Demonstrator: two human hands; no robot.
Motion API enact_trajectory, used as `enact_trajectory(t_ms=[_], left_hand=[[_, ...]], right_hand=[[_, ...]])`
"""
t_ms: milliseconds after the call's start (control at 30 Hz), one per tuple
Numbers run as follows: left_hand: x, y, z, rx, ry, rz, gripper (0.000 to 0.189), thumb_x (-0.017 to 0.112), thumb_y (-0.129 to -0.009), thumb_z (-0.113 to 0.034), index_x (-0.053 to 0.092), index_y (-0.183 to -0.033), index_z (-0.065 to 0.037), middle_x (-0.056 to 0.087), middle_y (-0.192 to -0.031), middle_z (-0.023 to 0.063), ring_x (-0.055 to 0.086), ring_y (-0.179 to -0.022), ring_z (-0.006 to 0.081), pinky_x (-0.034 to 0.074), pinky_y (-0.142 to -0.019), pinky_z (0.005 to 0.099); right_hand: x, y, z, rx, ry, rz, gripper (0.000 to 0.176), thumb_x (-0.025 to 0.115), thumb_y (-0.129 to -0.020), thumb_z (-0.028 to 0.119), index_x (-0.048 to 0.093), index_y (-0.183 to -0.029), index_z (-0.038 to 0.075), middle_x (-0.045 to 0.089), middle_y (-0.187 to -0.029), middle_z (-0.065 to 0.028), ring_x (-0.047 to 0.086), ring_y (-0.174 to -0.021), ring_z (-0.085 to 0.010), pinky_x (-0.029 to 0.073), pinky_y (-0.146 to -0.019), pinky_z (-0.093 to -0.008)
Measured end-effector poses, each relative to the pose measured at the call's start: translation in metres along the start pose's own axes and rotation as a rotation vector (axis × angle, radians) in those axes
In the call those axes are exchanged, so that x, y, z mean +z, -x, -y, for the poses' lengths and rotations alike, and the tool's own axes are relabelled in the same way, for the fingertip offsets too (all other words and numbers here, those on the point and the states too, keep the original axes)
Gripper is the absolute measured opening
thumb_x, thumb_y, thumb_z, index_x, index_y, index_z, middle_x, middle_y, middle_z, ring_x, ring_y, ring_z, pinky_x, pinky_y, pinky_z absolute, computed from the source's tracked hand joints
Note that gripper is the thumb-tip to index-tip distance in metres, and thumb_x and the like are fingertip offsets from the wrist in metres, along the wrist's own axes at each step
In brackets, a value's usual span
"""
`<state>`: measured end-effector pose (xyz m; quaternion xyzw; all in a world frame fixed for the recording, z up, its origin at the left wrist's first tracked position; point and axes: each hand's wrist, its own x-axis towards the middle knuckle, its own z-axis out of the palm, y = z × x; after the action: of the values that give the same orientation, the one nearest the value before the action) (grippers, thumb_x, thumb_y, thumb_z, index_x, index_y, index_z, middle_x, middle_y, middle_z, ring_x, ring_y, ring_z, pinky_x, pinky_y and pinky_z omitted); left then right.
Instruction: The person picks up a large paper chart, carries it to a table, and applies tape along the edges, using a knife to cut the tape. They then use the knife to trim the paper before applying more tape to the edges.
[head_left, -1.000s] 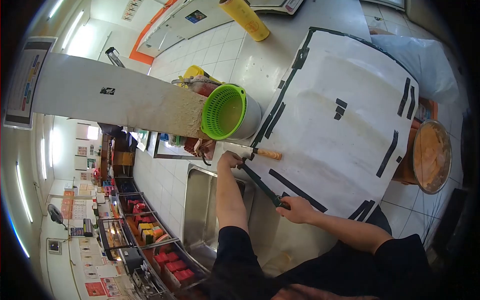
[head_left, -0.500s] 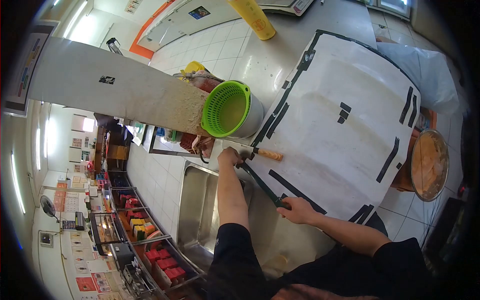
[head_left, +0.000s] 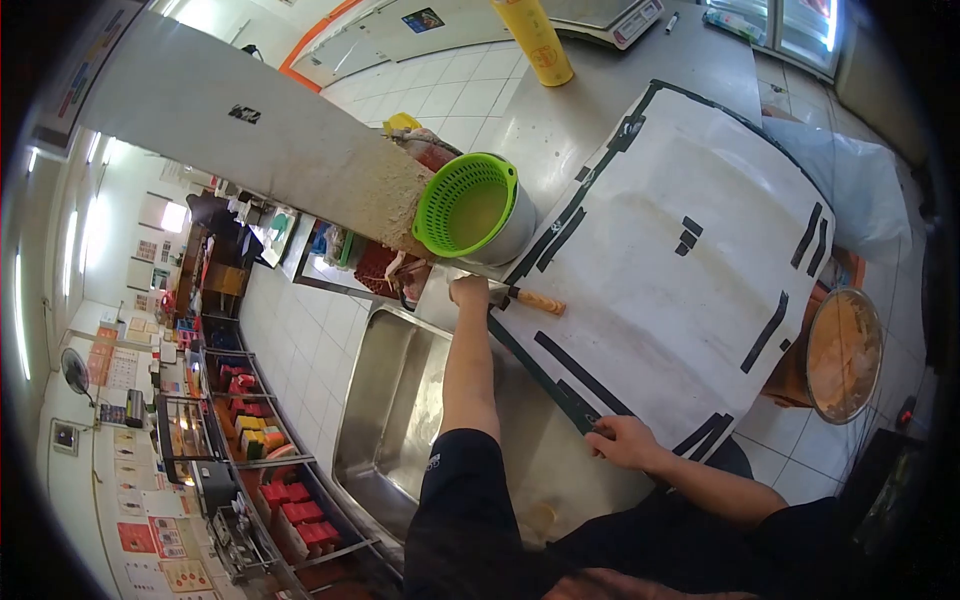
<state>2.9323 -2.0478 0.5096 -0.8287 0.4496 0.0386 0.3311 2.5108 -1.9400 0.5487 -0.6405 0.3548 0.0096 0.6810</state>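
A white sheet (head_left: 680,270) edged with black tape lies on the steel counter. A long strip of black tape (head_left: 540,375) runs along its near edge. My left hand (head_left: 468,292) presses down the strip's far end at the sheet's corner, right beside a knife with a wooden handle (head_left: 540,301). My right hand (head_left: 625,441) pinches the strip's near end, close to the sheet's lower corner. Both arms wear black sleeves.
A green colander sits in a metal pot (head_left: 472,212) just beyond the left hand. A steel sink (head_left: 385,420) lies left of the sheet. A yellow roll (head_left: 537,42) stands at the back. At right are a metal bowl of orange food (head_left: 842,357) and a white bag (head_left: 855,175).
My right hand has slid down and to the right along the sheet's edge, so the taped strip is longer. My left hand has stayed at the corner. The view has shifted slightly.
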Motion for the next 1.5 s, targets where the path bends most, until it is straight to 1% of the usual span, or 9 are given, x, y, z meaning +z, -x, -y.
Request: enact_trajectory(t_ms=[33,133,267,467,567,767,967,1167,1500], left_hand=[[0.01,0.003,-0.003,0.044,-0.002,-0.135,0.021,0.054,-0.083,-0.017,0.074,-0.087,-0.013,0.072,-0.091,0.0056,0.07,-0.081,0.0214,0.055,-0.064,0.036],[-0.007,0.027,-0.015,0.205,0.06,-0.229,0.018,0.057,-0.08,-0.017,0.074,-0.085,-0.013,0.072,-0.088,0.0071,0.07,-0.078,0.0237,0.054,-0.061,0.0373],[-0.091,0.107,-0.031,0.249,0.512,-0.168,0.03,0.062,-0.08,-0.023,0.066,-0.103,-0.004,0.067,-0.101,0.0173,0.065,-0.095,0.0317,0.052,-0.078,0.042],[-0.045,0.196,-0.088,0.403,1.131,-0.315,0.045,0.057,-0.088,-0.026,0.051,-0.123,0.001,0.055,-0.123,0.0243,0.051,-0.117,0.0371,0.04,-0.099,0.0431],[0.002,0.226,-0.122,0.3,1.156,-0.601,0.05,0.053,-0.091,-0.024,0.044,-0.131,0.003,0.045,-0.135,0.0244,0.04,-0.128,0.0383,0.033,-0.106,0.0418],[0.065,0.24,-0.134,0.05,1.133,-0.28,0.059,0.041,-0.096,-0.035,0.03,-0.142,0.0,0.025,-0.15,0.0197,0.02,-0.141,0.033,0.019,-0.113,0.0426],[0.08,0.242,-0.144,0.053,1.052,-0.086,0.065,0.034,-0.097,-0.042,0.017,-0.148,-0.005,0.01,-0.156,0.0118,0.007,-0.144,0.0266,0.011,-0.115,0.0471],[0.084,0.248,-0.153,0.034,0.958,-0.127,0.068,0.033,-0.097,-0.044,0.011,-0.149,-0.007,0.003,-0.157,0.0094,0.0,-0.145,0.0236,0.003,-0.116,0.0446],[0.084,0.25,-0.157,0.038,0.862,-0.128,0.08,0.037,-0.093,-0.055,0.006,-0.15,-0.008,-0.002,-0.157,0.0099,-0.005,-0.145,0.0238,0.001,-0.116,0.0429]], right_hand=[[0.0,0.011,-0.008,-0.022,0.0,-0.01,0.033,0.061,-0.085,0.034,0.065,-0.097,0.004,0.071,-0.08,-0.0058,0.068,-0.076,-0.0204,0.05,-0.071,-0.0325],[0.004,0.025,-0.034,-0.069,-0.064,-0.046,0.031,0.063,-0.085,0.031,0.065,-0.097,0.003,0.071,-0.081,-0.0075,0.068,-0.076,-0.0208,0.05,-0.07,-0.0312],[0.0,0.034,-0.025,-0.052,-0.006,0.013,0.031,0.062,-0.087,0.029,0.064,-0.099,0.0,0.071,-0.08,-0.0076,0.068,-0.076,-0.0181,0.049,-0.07,-0.0303],[0.001,0.048,-0.058,-0.095,-0.055,-0.012,0.029,0.06,-0.089,0.027,0.064,-0.097,-0.001,0.07,-0.079,-0.0079,0.067,-0.074,-0.0159,0.049,-0.069,-0.0294],[-0.008,0.061,-0.062,-0.077,-0.038,0.0,0.028,0.06,-0.089,0.027,0.065,-0.093,-0.001,0.07,-0.079,-0.0082,0.066,-0.072,-0.0162,0.049,-0.069,-0.0289],[-0.022,0.088,-0.069,-0.067,0.022,0.033,0.028,0.06,-0.089,0.026,0.066,-0.089,-0.001,0.07,-0.078,-0.0066,0.065,-0.07,-0.0125,0.048,-0.067,-0.0277],[-0.031,0.104,-0.093,-0.005,-0.005,0.049,0.027,0.059,-0.089,0.025,0.066,-0.092,0.0,0.07,-0.077,-0.0047,0.062,-0.066,-0.0102,0.048,-0.064,-0.0263],[-0.038,0.12,-0.103,0.039,-0.033,0.042,0.027,0.059,-0.09,0.025,0.066,-0.094,-0.001,0.07,-0.077,-0.0041,0.062,-0.066,-0.0101,0.048,-0.063,-0.0258],[-0.04,0.134,-0.1,0.078,-0.024,0.08,0.029,0.058,-0.091,0.025,0.064,-0.093,-0.004,0.069,-0.074,-0.0072,0.063,-0.063,-0.0115,0.048,-0.061,-0.026]])
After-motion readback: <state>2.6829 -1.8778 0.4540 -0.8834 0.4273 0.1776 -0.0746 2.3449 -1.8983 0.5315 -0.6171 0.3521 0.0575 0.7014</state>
